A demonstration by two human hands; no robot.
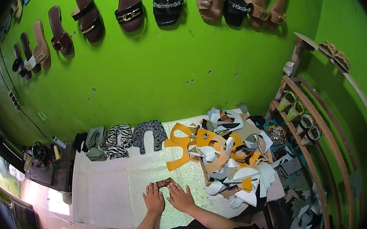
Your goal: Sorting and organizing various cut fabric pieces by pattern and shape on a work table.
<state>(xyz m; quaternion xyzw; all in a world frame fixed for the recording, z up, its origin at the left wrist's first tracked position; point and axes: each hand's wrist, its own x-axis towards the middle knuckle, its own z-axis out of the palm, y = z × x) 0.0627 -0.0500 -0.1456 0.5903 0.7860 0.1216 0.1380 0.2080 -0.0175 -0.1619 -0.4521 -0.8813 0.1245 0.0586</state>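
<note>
A small brown leopard-print piece lies on the white-covered table near its front edge. My left hand rests flat with its fingers stretched forward over the left end of the piece. From the other side my right hand presses down on its right end, fingers spread. Only the far strip of the piece shows between the fingertips; the hands cover the rest. Beyond them stand arch-shaped cut pieces: a grey-and-black patterned one, zebra-striped ones and grey-green ones.
Yellow cut pieces and a heap of white and grey scraps cover the table's right side. A wooden rack with shoes stands at right. Sandals hang on the green wall. A dark machine table is at left.
</note>
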